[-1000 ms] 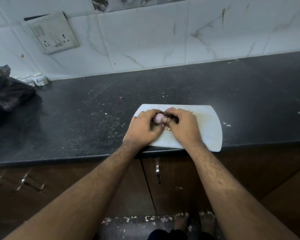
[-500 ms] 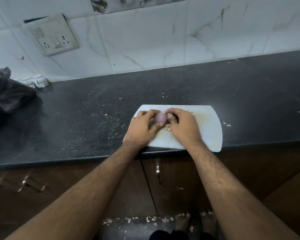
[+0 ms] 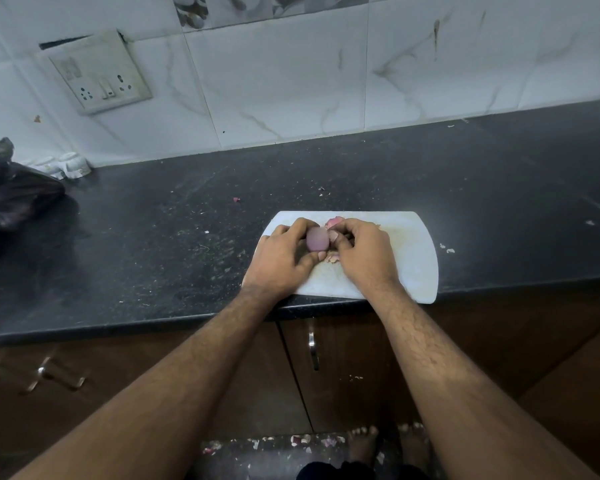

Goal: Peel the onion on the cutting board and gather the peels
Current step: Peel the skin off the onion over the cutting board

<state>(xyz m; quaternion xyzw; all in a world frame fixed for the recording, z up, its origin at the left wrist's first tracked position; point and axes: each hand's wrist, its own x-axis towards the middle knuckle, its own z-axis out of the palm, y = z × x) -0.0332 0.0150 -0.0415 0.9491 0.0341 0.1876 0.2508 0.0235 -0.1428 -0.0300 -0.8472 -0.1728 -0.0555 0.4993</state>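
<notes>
At the far-left edge of the dark counter [image 3: 153,237] lies a black bag [image 3: 11,192], with a wall socket [image 3: 99,72] on the tiles above. On the white cutting board [image 3: 406,258], which sits at the counter's front edge, the left hand [image 3: 281,258] curls its fingers and thumb around the small purple onion [image 3: 316,239]. Just beside it, the right hand [image 3: 364,254] pinches at the onion's right side, with loose peels [image 3: 334,222] touching the board near its far edge and beneath the fingers.

- Dim, cool, even light; the white marble-patterned wall tiles [image 3: 291,81] are brightest.
- Wide-angle bowing curves the black speckled stone countertop [image 3: 153,237] toward the frame's edges.
- Lower corners are dark and soft.
</notes>
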